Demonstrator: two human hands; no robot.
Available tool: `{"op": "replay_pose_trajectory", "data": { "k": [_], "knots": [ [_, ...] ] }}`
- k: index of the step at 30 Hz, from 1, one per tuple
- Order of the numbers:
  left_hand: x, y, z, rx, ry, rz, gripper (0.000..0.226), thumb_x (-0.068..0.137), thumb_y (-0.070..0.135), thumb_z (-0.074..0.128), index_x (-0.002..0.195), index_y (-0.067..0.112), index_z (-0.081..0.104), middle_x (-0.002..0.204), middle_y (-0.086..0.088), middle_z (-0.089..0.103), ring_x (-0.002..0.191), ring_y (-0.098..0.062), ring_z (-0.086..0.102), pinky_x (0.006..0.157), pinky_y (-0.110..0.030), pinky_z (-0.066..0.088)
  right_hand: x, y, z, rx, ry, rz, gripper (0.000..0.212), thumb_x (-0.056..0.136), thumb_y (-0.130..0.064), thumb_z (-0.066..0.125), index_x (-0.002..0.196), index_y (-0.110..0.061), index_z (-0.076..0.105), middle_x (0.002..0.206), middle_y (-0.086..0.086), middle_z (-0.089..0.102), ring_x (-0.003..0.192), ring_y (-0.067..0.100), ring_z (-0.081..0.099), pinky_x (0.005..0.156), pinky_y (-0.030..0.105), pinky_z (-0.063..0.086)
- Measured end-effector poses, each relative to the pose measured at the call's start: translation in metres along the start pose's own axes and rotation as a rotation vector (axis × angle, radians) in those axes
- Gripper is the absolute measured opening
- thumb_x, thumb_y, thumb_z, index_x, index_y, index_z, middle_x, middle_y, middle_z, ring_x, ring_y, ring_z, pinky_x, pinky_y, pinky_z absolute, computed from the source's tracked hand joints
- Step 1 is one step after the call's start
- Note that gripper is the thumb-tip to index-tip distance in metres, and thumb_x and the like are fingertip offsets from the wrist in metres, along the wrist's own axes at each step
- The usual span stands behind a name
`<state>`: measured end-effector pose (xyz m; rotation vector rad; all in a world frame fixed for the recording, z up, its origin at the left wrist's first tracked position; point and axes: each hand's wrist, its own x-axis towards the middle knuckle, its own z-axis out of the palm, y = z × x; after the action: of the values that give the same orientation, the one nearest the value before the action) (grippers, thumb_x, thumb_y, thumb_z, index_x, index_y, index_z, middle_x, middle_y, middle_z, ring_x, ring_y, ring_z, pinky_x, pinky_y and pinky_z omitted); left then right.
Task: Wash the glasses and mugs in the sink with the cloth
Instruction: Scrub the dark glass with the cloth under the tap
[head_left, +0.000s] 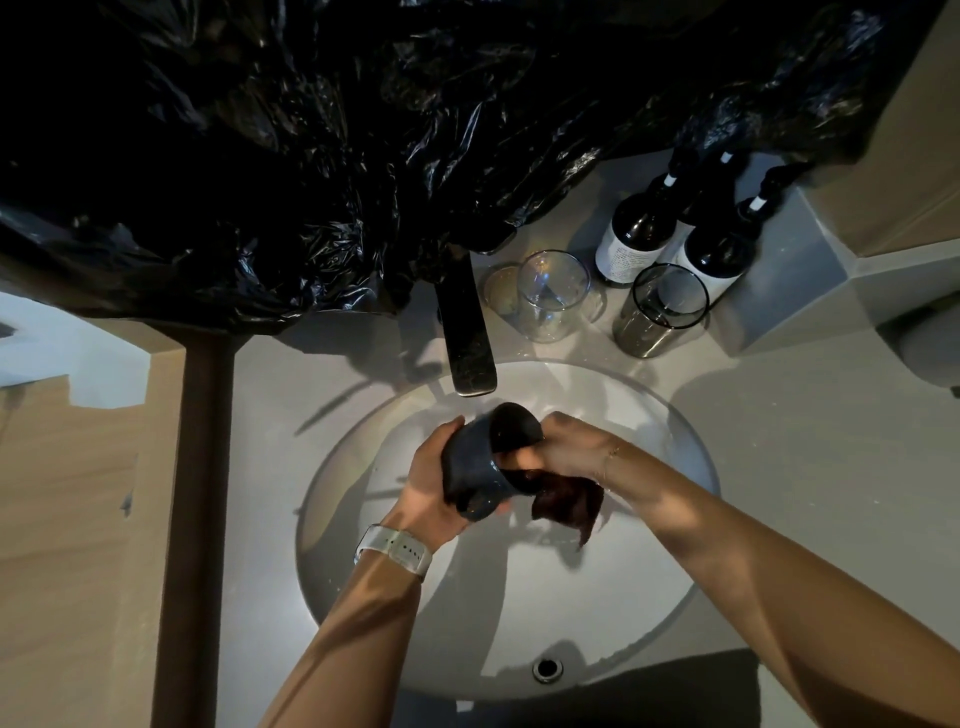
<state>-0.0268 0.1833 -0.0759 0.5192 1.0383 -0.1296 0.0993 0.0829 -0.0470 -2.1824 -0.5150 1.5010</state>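
hidden: black plastic sheet (311, 156) covers the upper view and the tap (467, 332) base; right fingertips lost behind mug | left hand (434, 483) wraps dark mug (483, 462), tilted over sink (691, 467) below spout | right hand (566, 447) clutches dark cloth (569, 506) at the mug's mouth | two glasses (553, 296) (660, 312) upright on tabletop (805, 441) beside bottles (675, 234)

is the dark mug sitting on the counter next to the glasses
No, the left hand holds the dark mug over the sink while the right hand works the cloth at it.
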Motion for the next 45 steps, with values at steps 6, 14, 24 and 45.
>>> {"op": "replay_pose_trajectory", "data": {
  "k": [6, 14, 24, 45],
  "knots": [
    [0.004, 0.003, -0.01, -0.201, 0.041, -0.222, 0.067, 0.076, 0.045, 0.064, 0.126, 0.0, 0.059, 0.115, -0.024, 0.066, 0.074, -0.039, 0.071, 0.051, -0.04, 0.059, 0.008, -0.022, -0.009, -0.528, 0.211, -0.22, 0.036, 0.082, -0.04, 0.068, 0.091, -0.006, 0.067, 0.081, 0.012, 0.071, 0.075, 0.03, 0.07, 0.061, 0.033, 0.053],
    [0.014, 0.015, -0.021, -0.27, 0.001, -0.026, 0.048, 0.094, 0.046, 0.047, 0.11, 0.003, 0.061, 0.084, -0.024, 0.072, 0.062, -0.036, 0.071, 0.044, -0.037, 0.057, 0.037, -0.029, 0.007, -0.24, 0.195, -0.145, 0.042, 0.071, -0.046, 0.076, 0.1, -0.015, 0.07, 0.09, 0.007, 0.073, 0.087, 0.026, 0.07, 0.078, 0.031, 0.056],
    [0.016, 0.008, -0.03, -0.195, -0.02, -0.196, 0.077, 0.075, 0.054, 0.061, 0.132, 0.004, 0.053, 0.107, -0.03, 0.066, 0.07, -0.04, 0.071, 0.043, -0.036, 0.056, 0.034, -0.026, 0.016, -0.268, 0.265, -0.187, 0.025, 0.083, -0.038, 0.067, 0.101, -0.021, 0.067, 0.1, 0.005, 0.072, 0.093, 0.025, 0.068, 0.084, 0.028, 0.052],
    [0.015, 0.006, -0.035, -0.149, -0.156, 0.05, 0.049, 0.088, 0.053, 0.05, 0.111, 0.014, 0.07, 0.117, -0.016, 0.064, 0.09, -0.031, 0.067, 0.051, -0.028, 0.055, -0.003, 0.024, -0.012, -0.101, 0.208, -0.573, 0.036, 0.087, -0.009, 0.062, 0.119, -0.019, 0.049, 0.105, -0.001, 0.059, 0.095, 0.014, 0.054, 0.085, 0.025, 0.042]
  ]
}}
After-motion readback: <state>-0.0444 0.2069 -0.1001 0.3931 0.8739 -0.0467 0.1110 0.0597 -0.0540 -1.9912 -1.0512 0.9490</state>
